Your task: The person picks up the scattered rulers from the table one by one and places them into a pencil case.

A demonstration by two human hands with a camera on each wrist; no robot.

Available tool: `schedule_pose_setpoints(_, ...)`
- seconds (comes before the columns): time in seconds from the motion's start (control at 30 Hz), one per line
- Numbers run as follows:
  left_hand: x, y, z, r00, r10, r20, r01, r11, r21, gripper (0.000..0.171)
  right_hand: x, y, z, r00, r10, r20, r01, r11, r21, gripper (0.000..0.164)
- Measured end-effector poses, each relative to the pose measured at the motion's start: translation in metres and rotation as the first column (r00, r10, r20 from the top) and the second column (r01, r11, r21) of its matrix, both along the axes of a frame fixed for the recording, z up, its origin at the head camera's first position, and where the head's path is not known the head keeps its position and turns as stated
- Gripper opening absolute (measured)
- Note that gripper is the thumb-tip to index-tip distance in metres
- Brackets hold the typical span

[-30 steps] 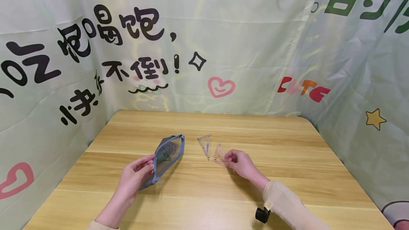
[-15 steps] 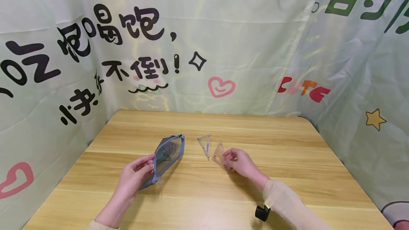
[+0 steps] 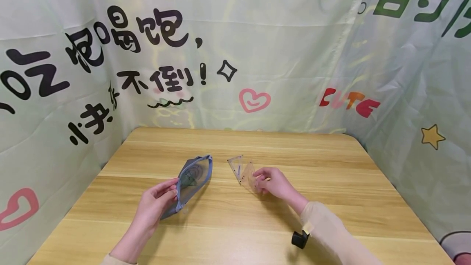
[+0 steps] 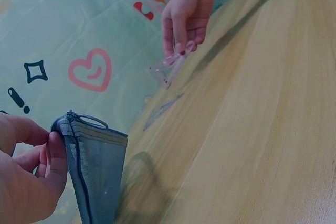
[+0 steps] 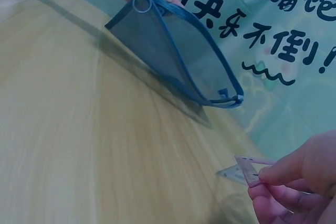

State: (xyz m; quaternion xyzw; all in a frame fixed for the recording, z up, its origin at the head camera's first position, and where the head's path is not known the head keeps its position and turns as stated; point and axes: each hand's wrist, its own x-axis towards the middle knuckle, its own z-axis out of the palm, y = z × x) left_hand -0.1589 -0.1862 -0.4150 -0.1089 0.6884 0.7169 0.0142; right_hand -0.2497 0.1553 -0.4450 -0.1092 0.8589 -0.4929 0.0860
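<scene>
My left hand [image 3: 156,201] pinches the edge of a blue mesh zipper pouch [image 3: 196,183], which gapes at its zipped side. A curved, clear shape shows through the pouch's mesh. Between thumb and fingers, my right hand [image 3: 276,183] pinches a pinkish see-through set square [image 3: 248,171] by one side. The right wrist view shows that set square [image 5: 249,172] tilted up at the fingertips. Behind it, a second clear set square [image 3: 234,163] lies flat on the table, partly overlapped by the pink one in the head view.
The wooden table [image 3: 220,232] has a printed cloth backdrop [image 3: 287,52] close around its back and sides. A small black cylindrical piece [image 3: 299,239] shows beside the right sleeve [image 3: 331,232]. The pouch has a pull ring [image 5: 142,2] on its zipper.
My right hand has shifted a little left and away from me, bringing the pink set square over the clear one in the head view. The left hand and pouch have stayed put.
</scene>
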Motion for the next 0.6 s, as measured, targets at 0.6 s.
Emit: schedule_pose_setpoints(0.6,0.000,0.001,0.000,1.000,0.009,0.006,-0.009,1.000,-0.001,0.045,-0.003,-0.014,0.019,0.999,0.016,0.047,-0.014,0.999,-0.046,0.029)
